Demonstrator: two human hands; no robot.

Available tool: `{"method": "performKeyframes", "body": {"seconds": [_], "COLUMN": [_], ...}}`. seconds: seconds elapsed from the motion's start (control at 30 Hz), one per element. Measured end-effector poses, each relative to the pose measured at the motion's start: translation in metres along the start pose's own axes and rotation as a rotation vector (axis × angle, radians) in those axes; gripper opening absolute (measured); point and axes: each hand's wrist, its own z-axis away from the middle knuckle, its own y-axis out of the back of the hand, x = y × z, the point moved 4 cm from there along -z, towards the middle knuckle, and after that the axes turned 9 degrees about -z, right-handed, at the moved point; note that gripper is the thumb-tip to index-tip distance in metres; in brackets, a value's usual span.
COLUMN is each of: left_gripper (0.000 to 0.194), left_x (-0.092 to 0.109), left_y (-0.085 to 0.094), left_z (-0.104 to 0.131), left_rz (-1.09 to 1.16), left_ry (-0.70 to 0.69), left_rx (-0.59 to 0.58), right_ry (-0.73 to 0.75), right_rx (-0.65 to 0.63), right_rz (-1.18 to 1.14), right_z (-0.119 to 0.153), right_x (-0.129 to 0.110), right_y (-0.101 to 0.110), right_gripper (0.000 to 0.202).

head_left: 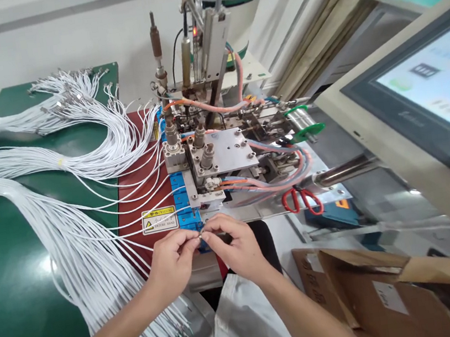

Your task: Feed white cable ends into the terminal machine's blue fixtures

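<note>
My left hand (174, 256) and my right hand (233, 242) meet fingertip to fingertip at the near end of a row of blue fixtures (182, 199). Both are pinched closed around a tiny piece between them, too small to name and mostly covered by the fingers. White cables (90, 254) spread in a large bundle left of my left hand. Several single cables run across the red plate (129, 204) into the blue fixtures. A warning label (160, 220) lies just beyond my left hand.
A machine with metal blocks (226, 149) and hoses stands ahead. To the right are a solder spool (303, 124), red-handled scissors (302, 201), a touch screen (439, 82) and a cardboard box (378, 303). More cables lie on the green table (8, 266).
</note>
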Motion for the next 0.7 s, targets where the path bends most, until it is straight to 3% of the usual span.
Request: {"method": "performKeyframes", "body": {"seconds": [0.13, 0.33, 0.43, 0.7], "left_gripper": [0.014, 0.015, 0.015, 0.015], "left_x": [-0.003, -0.002, -0.002, -0.008], "left_y": [0.001, 0.002, 0.001, -0.005], "left_z": [-0.001, -0.002, -0.002, 0.001], "left_rz": [0.011, 0.016, 0.053, 0.279], "left_ry": [-0.001, -0.031, -0.008, 0.162], "left_rx": [0.032, -0.041, -0.052, 0.088], "right_ry": [-0.018, -0.089, -0.107, -0.157], "right_rx": [0.052, -0.164, -0.182, 0.25], "right_rz": [-0.058, -0.07, -0.094, -0.134], "right_z": [0.001, -0.006, -0.006, 0.014], "right_x": [0.003, 0.003, 0.005, 0.007], "right_y": [0.001, 0.009, 0.007, -0.016], "right_gripper": [0.007, 0.008, 0.007, 0.013]}}
